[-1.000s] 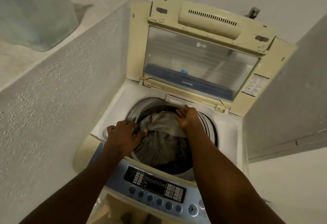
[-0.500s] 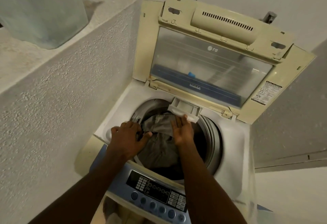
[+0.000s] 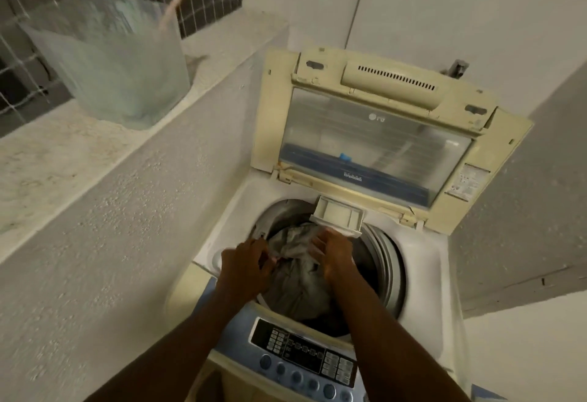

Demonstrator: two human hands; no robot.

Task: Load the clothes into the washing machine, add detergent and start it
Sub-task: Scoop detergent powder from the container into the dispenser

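A cream top-loading washing machine (image 3: 425,252) stands with its lid (image 3: 374,135) raised. Grey clothes (image 3: 298,284) fill the drum. A white detergent drawer (image 3: 338,214) juts out over the drum's rear edge and looks empty. My left hand (image 3: 246,263) is at the drum's left rim, fingers curled into a fold of the grey clothes. My right hand (image 3: 333,251) lies palm-down on the clothes just in front of the drawer, fingers spread. The blue control panel (image 3: 305,354) with its buttons is below my forearms.
A rough white half-wall (image 3: 95,211) runs close along the machine's left side. A translucent plastic bag (image 3: 117,62) sits on its ledge before a wire mesh. A wall stands close on the right. A tap (image 3: 457,68) shows behind the lid.
My right hand, at the back rim a second ago, has drawn the detergent drawer out and come back onto the clothes. My view has tilted up and left.
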